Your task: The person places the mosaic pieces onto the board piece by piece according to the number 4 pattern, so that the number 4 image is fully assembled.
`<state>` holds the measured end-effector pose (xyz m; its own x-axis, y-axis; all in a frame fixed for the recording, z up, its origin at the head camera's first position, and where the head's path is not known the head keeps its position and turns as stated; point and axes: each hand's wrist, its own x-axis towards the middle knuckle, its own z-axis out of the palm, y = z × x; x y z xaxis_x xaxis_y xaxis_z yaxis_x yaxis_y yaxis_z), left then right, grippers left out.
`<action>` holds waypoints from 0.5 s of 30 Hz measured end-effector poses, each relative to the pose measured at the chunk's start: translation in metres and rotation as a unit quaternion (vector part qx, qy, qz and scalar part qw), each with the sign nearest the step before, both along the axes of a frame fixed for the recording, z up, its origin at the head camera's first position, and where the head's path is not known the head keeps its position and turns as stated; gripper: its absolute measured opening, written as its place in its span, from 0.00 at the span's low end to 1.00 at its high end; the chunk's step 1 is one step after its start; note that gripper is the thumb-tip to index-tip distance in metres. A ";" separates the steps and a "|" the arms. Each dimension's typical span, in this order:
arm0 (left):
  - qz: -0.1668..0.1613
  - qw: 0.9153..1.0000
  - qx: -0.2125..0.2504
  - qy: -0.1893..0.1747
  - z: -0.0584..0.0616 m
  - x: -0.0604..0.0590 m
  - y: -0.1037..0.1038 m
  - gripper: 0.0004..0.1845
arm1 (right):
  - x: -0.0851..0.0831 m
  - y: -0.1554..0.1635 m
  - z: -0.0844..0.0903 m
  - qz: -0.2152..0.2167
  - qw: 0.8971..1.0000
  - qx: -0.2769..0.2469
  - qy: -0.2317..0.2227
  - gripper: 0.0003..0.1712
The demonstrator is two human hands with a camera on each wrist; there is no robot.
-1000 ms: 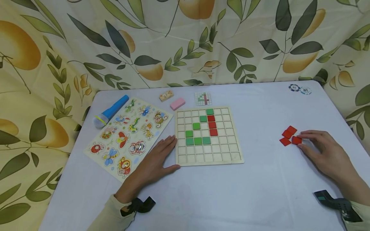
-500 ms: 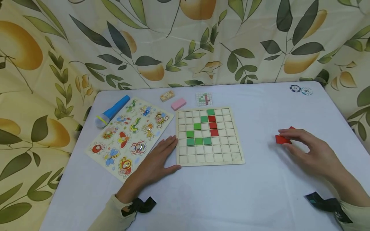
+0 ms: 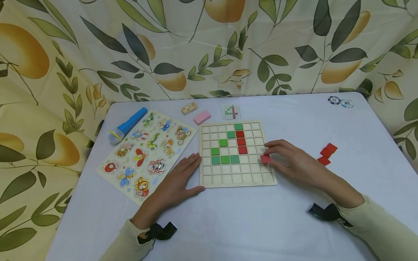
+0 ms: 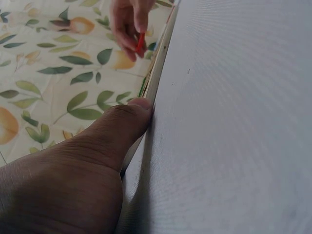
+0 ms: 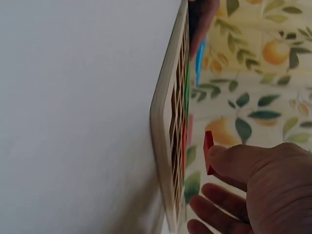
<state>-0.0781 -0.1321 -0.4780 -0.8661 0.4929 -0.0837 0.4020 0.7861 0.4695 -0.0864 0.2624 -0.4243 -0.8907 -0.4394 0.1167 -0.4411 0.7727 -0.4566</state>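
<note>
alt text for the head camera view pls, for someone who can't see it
A person's right hand pinches a red tile over the right side of a wooden grid board partly filled with green and red tiles, while the left hand rests against the board's left edge. Three more red tiles lie on the white table to the right.

green tiles (image 3: 225, 150): 7 | red tiles (image 3: 241, 141): 7 | poker chips (image 3: 340, 102): 2 | hands (image 3: 176, 183): 2

A pale wooden grid board (image 3: 237, 181) is filled in part with green tiles (image 3: 224, 159) and red tiles (image 3: 241, 141). A red tile (image 3: 265, 158) is noted at its right side. The table (image 3: 294, 224) is covered in pale lavender, and the backdrop curtain (image 3: 49, 54) is printed with dark green leaves and orange fruit on cream.
</note>
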 end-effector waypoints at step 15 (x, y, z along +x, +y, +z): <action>-0.002 1.000 0.001 0.001 -0.001 0.000 0.000 0.52 | -0.027 -0.046 -0.010 0.065 0.997 0.042 -0.002 0.16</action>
